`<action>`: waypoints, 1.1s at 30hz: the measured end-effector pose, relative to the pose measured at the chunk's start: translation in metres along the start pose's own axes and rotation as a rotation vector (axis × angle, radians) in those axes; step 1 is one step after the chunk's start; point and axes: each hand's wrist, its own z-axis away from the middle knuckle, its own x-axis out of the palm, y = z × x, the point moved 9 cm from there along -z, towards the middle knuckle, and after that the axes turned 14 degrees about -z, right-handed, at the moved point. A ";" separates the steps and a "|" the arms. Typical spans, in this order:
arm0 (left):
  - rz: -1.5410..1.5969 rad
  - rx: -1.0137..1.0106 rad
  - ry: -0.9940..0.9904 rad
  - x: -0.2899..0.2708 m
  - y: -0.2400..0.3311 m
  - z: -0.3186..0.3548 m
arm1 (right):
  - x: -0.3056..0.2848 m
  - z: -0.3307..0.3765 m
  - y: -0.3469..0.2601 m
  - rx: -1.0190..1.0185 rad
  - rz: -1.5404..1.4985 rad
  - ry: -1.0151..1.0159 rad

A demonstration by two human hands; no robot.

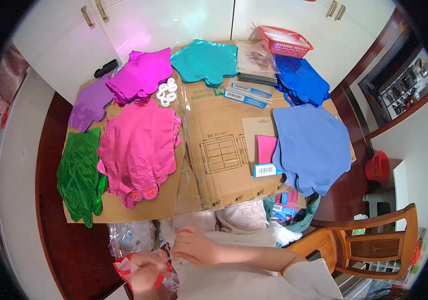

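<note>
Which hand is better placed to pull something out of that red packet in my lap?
Probably the right hand: it rests open beside the red packet, while the left hand grips it.

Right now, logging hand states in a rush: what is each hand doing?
Left hand: closed on a red packet.
Right hand: fingers curled, resting by clear plastic bags; grip unclear.

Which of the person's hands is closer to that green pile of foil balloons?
Left. The left hand is low in the picture, just below and right of the green balloon pile; the right hand lies farther right, near the middle.
</note>
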 end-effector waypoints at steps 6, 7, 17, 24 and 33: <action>-0.927 0.093 0.111 -0.015 0.019 -0.008 | 0.025 0.004 0.018 0.016 0.063 -0.012; -1.067 0.114 -0.068 -0.005 0.019 -0.007 | 0.018 0.000 0.018 -0.010 0.091 -0.017; -1.110 0.005 0.195 -0.047 0.004 0.003 | 0.029 -0.012 0.031 0.051 0.128 -0.034; -0.377 0.030 0.487 -0.075 -0.002 0.009 | 0.055 -0.013 0.047 0.060 0.077 -0.063; 0.234 0.013 0.649 -0.093 -0.034 0.015 | 0.055 -0.017 0.052 0.071 0.029 -0.064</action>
